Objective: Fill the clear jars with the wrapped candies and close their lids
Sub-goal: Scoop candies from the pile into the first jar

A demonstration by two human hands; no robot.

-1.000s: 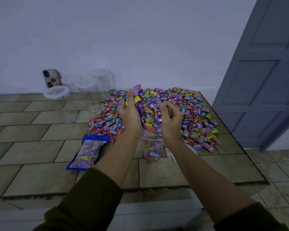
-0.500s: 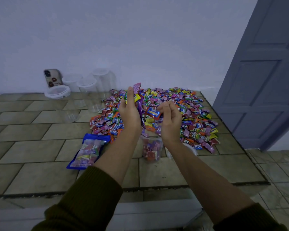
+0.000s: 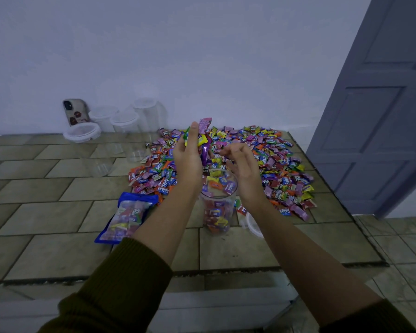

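- At the centre of the tiled counter (image 3: 46, 212) stands the clear jar (image 3: 217, 207), upright, lidless and roughly two-thirds full of wrapped sweets.
- The candy pile (image 3: 262, 169) spreads behind it from eleven to two o'clock. Its near edge lies just beside the jar.
- The left hand (image 3: 189, 157) hovers at eleven o'clock above the jar's mouth, fingers upright and cupped around a handful of candies (image 3: 203, 140). Some wrappers stick out past the fingertips.
- The right hand (image 3: 243, 164) hangs at one o'clock over the rim with its fingers loosely curved toward the left. Its palm faces away, so whether it holds any sweets cannot be told.
- The sweets look light and small, and their glossy film wrappers are likely slick. A loose scoop would probably shed pieces, so a cupped grip released close over the opening suits them best.
- The jar seems to be thin, light plastic that could tip if knocked. It is best steadied by its wall below the rim.
- A white lid (image 3: 253, 225) lies at three o'clock, touching or nearly touching the jar and partly hidden by the right forearm. It would be taken by its edge.
- A blue candy bag (image 3: 127, 217) lies at nine o'clock.
- Empty jars (image 3: 125, 121) and a phone (image 3: 73, 112) stand at ten o'clock against the wall, well apart from the jar.
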